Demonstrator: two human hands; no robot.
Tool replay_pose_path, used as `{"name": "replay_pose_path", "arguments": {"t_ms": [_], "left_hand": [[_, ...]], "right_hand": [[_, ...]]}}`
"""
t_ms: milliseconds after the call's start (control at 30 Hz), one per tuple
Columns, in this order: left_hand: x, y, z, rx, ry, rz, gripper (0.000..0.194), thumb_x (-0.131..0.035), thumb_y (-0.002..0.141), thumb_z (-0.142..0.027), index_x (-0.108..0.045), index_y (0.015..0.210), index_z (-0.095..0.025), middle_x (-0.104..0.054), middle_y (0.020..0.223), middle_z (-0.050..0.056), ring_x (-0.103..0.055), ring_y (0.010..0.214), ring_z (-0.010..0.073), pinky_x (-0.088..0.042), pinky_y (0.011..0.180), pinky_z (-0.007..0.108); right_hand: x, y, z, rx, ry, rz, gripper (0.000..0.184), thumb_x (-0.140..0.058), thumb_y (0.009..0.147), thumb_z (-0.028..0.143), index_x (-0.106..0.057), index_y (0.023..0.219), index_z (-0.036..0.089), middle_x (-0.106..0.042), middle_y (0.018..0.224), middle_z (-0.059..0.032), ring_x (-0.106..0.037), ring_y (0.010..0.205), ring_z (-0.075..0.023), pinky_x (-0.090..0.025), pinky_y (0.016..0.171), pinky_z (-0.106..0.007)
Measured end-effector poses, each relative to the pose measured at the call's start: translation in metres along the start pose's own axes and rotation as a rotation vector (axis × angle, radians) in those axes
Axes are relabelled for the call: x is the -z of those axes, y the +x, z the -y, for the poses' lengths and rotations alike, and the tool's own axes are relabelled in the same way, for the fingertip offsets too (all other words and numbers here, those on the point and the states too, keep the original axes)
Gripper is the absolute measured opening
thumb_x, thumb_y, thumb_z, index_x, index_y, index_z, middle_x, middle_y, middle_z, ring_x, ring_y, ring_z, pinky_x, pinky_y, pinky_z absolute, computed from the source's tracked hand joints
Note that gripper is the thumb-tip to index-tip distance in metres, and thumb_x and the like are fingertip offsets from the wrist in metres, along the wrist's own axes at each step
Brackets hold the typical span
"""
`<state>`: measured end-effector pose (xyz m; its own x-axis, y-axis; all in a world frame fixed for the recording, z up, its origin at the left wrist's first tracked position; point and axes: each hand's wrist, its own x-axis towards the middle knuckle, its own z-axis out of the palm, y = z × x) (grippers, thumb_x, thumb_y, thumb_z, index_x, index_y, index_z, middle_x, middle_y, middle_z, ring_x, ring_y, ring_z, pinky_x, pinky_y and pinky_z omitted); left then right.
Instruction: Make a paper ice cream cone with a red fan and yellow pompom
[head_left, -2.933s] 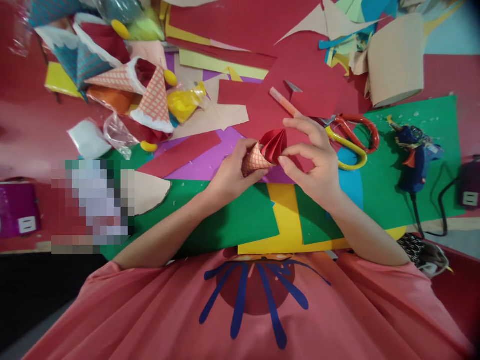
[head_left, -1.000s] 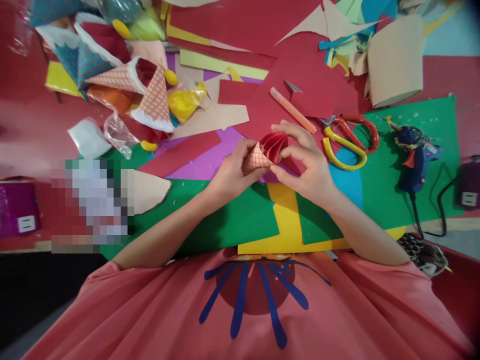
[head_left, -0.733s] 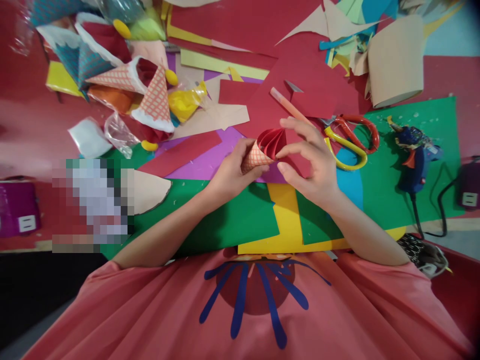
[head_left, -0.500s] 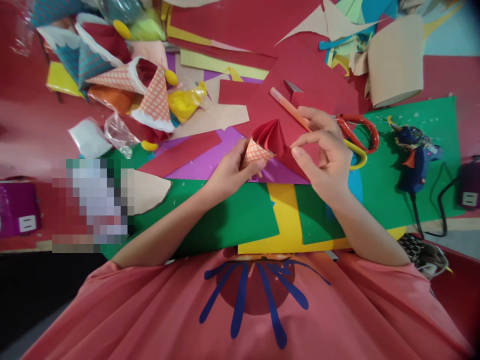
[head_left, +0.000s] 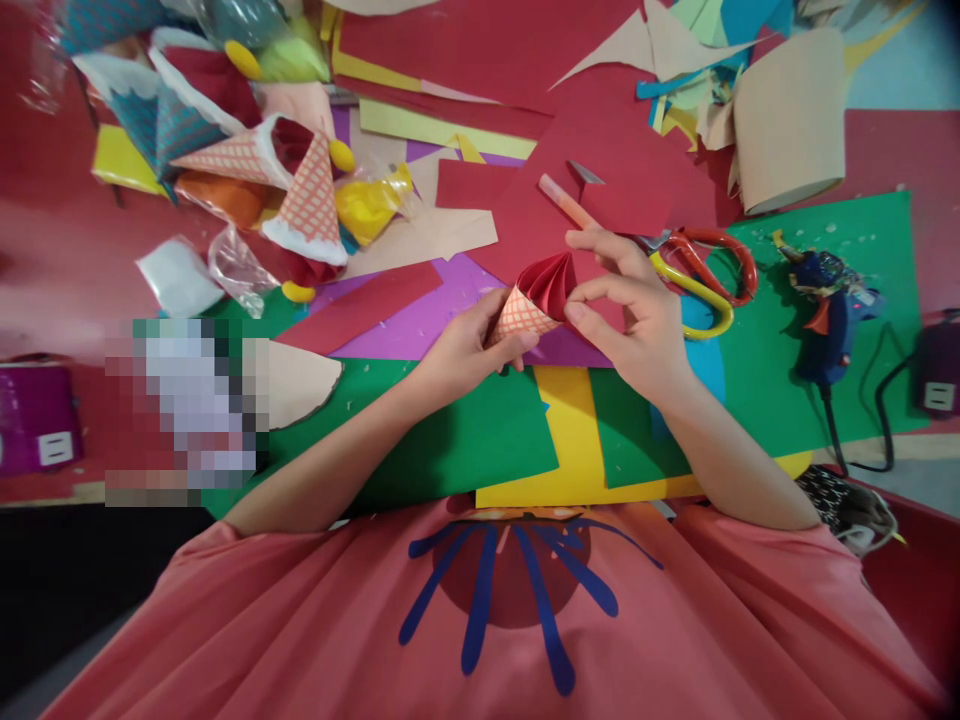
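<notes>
My left hand (head_left: pixel 471 345) is wrapped round a small paper cone (head_left: pixel 522 314) with an orange grid pattern, tilted with its mouth up and to the right. Red pleated paper (head_left: pixel 553 279) stands up out of the cone's mouth. At the right edge of that red paper, the thumb and forefinger of my right hand (head_left: pixel 643 325) pinch together, the other fingers loosely curled. Just beyond the right hand lie scissors (head_left: pixel 718 275) with red and yellow handles. An orange stick-like tool (head_left: pixel 566 202) lies partly behind the fingers.
Finished-looking cones (head_left: pixel 307 205) and bagged clay (head_left: pixel 375 205) crowd the upper left. A blue glue gun (head_left: pixel 829 330) with a cord rests on green paper (head_left: pixel 885 260) at right. A beige paper cup (head_left: pixel 791 125) stands behind it. Cut paper scraps cover the back.
My right hand has moved left, its fingertips coming to the red pleated paper. The cone has shifted slightly right and down in my left hand. More of the scissors shows.
</notes>
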<state>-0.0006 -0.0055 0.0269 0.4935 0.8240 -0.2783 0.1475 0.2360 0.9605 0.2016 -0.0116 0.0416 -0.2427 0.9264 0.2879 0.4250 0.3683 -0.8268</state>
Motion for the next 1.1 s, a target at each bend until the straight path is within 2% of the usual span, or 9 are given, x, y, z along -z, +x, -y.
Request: {"name": "replay_pose_path", "arguments": {"t_ms": [133, 300, 567, 700, 900, 1100], "left_hand": [[-0.0005, 0.0004, -0.0010, -0.004, -0.041, 0.032, 0.051, -0.067, 0.081, -0.055, -0.052, 0.107, -0.014, -0.058, 0.063, -0.004, -0.053, 0.047, 0.0055, -0.038, 0.042, 0.017], [0.0001, 0.0002, -0.0016, 0.019, -0.071, 0.079, 0.057, -0.064, 0.081, -0.060, -0.050, 0.109, -0.012, -0.059, 0.058, -0.004, -0.049, 0.043, 0.0057, -0.037, 0.041, 0.018], [0.0010, -0.0004, -0.0020, 0.059, -0.096, 0.095, 0.051, -0.065, 0.082, -0.059, -0.050, 0.104, -0.014, -0.059, 0.056, -0.004, -0.047, 0.040, 0.0058, -0.035, 0.040, 0.019], [0.0005, -0.0009, -0.0018, 0.067, -0.094, 0.082, 0.051, -0.064, 0.082, -0.060, -0.049, 0.102, -0.015, -0.059, 0.055, -0.005, -0.046, 0.040, 0.0043, -0.035, 0.039, 0.016], [0.0003, -0.0004, -0.0017, 0.065, -0.091, 0.079, 0.052, -0.064, 0.082, -0.061, -0.048, 0.102, -0.015, -0.059, 0.054, -0.006, -0.046, 0.039, 0.0038, -0.035, 0.039, 0.016], [-0.0012, 0.0008, 0.0003, 0.035, -0.139, 0.060, 0.051, -0.066, 0.082, -0.057, -0.045, 0.105, -0.016, -0.057, 0.055, -0.008, -0.051, 0.041, 0.0056, -0.034, 0.038, 0.018]], "right_hand": [[0.0000, 0.0003, 0.0003, 0.000, 0.021, 0.030, 0.009, -0.059, 0.089, 0.026, -0.065, 0.083, 0.028, -0.062, 0.135, 0.0014, -0.049, 0.139, -0.0227, -0.042, 0.117, -0.046], [0.0005, 0.0001, 0.0003, -0.041, 0.040, 0.059, 0.009, -0.060, 0.089, 0.030, -0.066, 0.082, 0.029, -0.062, 0.134, 0.0027, -0.050, 0.137, -0.0269, -0.040, 0.117, -0.051], [0.0009, 0.0013, 0.0011, -0.097, 0.042, 0.117, 0.012, -0.060, 0.088, 0.035, -0.067, 0.081, 0.028, -0.062, 0.133, 0.0023, -0.049, 0.138, -0.0278, -0.042, 0.116, -0.053], [0.0015, 0.0013, 0.0009, -0.092, 0.051, 0.133, 0.014, -0.058, 0.090, 0.033, -0.066, 0.080, 0.027, -0.061, 0.135, 0.0025, -0.048, 0.139, -0.0269, -0.042, 0.116, -0.052], [0.0026, 0.0020, -0.0016, 0.007, 0.141, 0.139, 0.011, -0.060, 0.089, 0.032, -0.065, 0.082, 0.026, -0.061, 0.136, 0.0000, -0.051, 0.137, -0.0250, -0.041, 0.116, -0.049], [0.0020, 0.0010, 0.0031, -0.061, 0.046, 0.138, 0.014, -0.057, 0.090, 0.034, -0.064, 0.081, 0.028, -0.060, 0.137, 0.0020, -0.050, 0.137, -0.0269, -0.043, 0.115, -0.052]]}}
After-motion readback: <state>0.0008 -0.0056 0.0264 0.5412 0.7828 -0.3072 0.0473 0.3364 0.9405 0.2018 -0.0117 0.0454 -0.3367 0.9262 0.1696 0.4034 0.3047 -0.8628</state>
